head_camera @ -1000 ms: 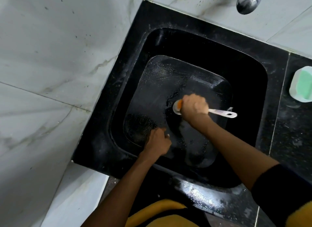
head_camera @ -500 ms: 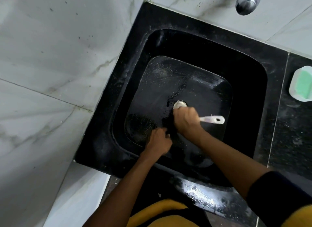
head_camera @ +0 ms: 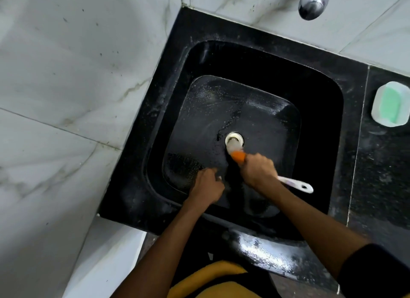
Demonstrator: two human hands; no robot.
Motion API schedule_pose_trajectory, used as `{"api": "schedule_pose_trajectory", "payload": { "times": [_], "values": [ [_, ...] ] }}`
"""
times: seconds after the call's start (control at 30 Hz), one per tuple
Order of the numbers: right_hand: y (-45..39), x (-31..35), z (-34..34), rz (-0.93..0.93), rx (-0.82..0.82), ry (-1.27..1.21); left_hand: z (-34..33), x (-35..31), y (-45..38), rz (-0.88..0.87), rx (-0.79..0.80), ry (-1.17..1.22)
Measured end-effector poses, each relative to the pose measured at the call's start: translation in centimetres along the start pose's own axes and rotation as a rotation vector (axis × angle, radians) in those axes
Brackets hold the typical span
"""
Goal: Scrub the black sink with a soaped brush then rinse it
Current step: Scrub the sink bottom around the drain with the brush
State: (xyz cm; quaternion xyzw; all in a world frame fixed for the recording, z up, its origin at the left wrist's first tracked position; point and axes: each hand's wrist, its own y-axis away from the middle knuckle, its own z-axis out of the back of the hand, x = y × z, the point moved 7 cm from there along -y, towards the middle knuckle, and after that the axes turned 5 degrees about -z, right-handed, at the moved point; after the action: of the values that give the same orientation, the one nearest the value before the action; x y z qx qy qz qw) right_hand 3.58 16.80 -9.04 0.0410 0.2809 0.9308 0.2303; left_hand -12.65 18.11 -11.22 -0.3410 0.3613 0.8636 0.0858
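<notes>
My right hand (head_camera: 258,172) is curled tight round the middle of the brush (head_camera: 238,156), deep in the black sink (head_camera: 317,111). The orange head of the brush sticks out just beyond my knuckles, its pale bristles blurred and lying against the near edge of the drain ring (head_camera: 234,139). The white handle runs out behind my hand to the right, its end with the hanging hole clear of my wrist.

My left hand (head_camera: 207,185) is just to the left of the right one, low on the sink floor. Its fingers are bent under, the tips on the wet surface, and I cannot tell whether they hold anything.

The sink floor ahead of both hands is speckled with suds and droplets; a dark wet streak runs from the drain away from me.

Far to the right of my right hand, on the dark bench (head_camera: 386,175), sits a white soap dish (head_camera: 377,102) with a green bar of soap (head_camera: 391,105) in it. Beyond it, a chrome tap (head_camera: 312,2) hangs off the marble wall (head_camera: 66,76).
</notes>
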Motion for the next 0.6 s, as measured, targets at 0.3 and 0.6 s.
{"api": "schedule_pose_trajectory", "payload": {
  "times": [0.3, 0.6],
  "values": [
    [-2.6, -1.9, 1.3, -0.240, 0.024, -0.322, -0.5, 0.1, -0.1, -0.018, 0.032, -0.032],
    [-2.1, -3.9, 1.0, -0.407, 0.022, -0.377, -0.7, 0.1, -0.2, -0.034, 0.052, -0.035]
  ]
}}
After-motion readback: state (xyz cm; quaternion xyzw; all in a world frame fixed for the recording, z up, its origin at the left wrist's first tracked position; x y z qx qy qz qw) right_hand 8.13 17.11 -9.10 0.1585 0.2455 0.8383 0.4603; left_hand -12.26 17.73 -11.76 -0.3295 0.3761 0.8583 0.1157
